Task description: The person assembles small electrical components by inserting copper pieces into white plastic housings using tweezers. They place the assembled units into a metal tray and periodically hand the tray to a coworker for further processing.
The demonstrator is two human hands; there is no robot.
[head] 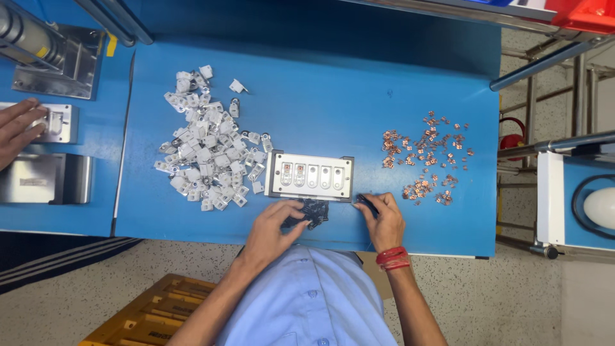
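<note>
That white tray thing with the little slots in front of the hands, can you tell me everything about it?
The slotted tray is a flat, pale rectangular plate on a dark base, probably metal or plastic. It lies level on the blue table, just beyond both hands. It has five upright slots in a row: the two on the left hold coppery bits, and the other three look empty. Nothing clearly touches it.

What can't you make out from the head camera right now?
- Small black parts: shape too small to tell, partly covered by the left hand.
- What the right hand pinches: hidden by its fingers.
- Copper pieces: too small to tell their form.
- Slots of the white fixture: contents too small.
- Another person's hand: cut off by the left edge.
</note>
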